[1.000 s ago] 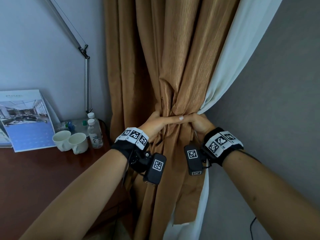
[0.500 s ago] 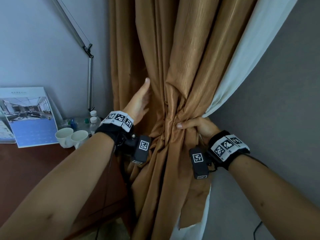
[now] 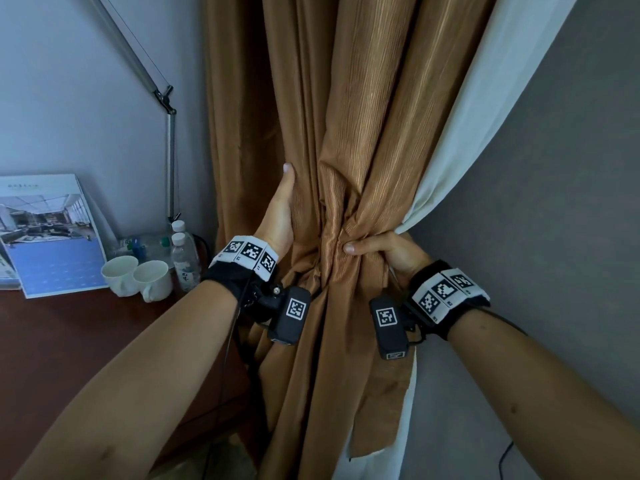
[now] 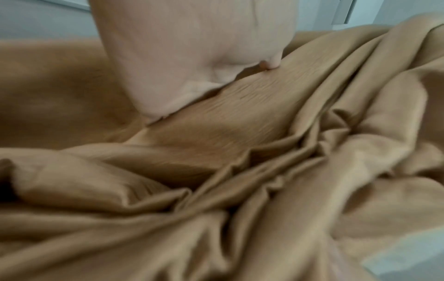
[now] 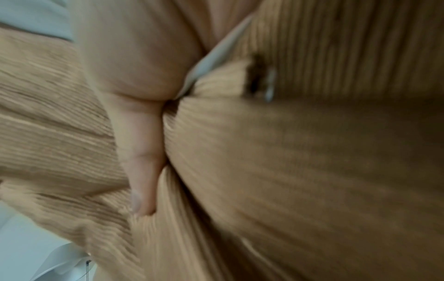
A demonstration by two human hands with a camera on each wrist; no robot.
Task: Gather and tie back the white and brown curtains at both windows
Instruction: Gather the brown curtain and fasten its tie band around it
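Observation:
The brown curtain (image 3: pixel 349 140) is bunched to a waist at mid-height. My right hand (image 3: pixel 381 249) grips that waist from the right, its thumb (image 5: pixel 141 152) pressed across the pleats. The white curtain (image 3: pixel 485 116) runs down behind this hand, and a sliver of it (image 5: pixel 216 57) shows by the palm. My left hand (image 3: pixel 282 209) lies higher on the left fold, thumb straight up the front, fingers hidden behind the fabric. Its palm (image 4: pixel 192 57) rests flat on the cloth. A brown fabric strip (image 3: pixel 381 410) hangs below my right hand.
A dark wooden desk (image 3: pixel 69 341) stands at the left with two white cups (image 3: pixel 119 275), water bottles (image 3: pixel 185 261) and a propped brochure (image 3: pixel 52 233). A metal lamp arm (image 3: pixel 169 150) rises beside the curtain. A grey wall (image 3: pixel 554 237) is at the right, a cable (image 3: pixel 504 459) at its foot.
My left hand has left the gathered waist, where it met the right hand, and moved up and left onto the curtain's left fold. The right hand has kept its grip.

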